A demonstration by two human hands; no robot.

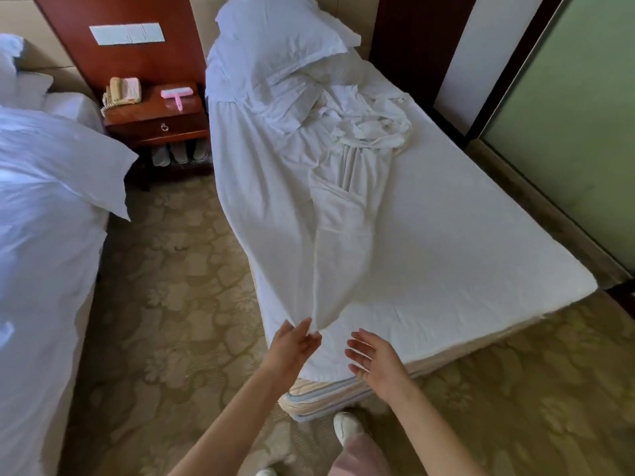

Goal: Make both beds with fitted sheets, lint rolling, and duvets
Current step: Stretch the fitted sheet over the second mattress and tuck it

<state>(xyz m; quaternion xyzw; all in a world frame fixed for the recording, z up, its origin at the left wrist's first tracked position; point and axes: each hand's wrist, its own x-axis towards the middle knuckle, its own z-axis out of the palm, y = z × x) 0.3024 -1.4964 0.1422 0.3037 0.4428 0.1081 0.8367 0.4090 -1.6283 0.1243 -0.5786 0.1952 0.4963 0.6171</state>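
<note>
The job looks barely half done. The sheet (275, 201) is only draped on the mattress (464, 252): it covers the mattress's left half and hangs over that side, lies in a rumpled heap toward the head end, and leaves the right half bare. No corner that shows is tucked under. At the mattress's foot corner the left hand (295, 345) pinches the sheet's edge between thumb and fingers. The right hand (374, 362) hovers just beside it with straight, slightly spread fingers, holding nothing. Pillows (275, 39) are stacked at the mattress's head end. The lint roller (176, 94) lies unused on the nightstand (154, 125), left of the head end. Fitting, rolling and the duvet probably remain here. The other bed (44, 201), across the floor to the mattress's left, already wears white bedding and seems further along.
</note>
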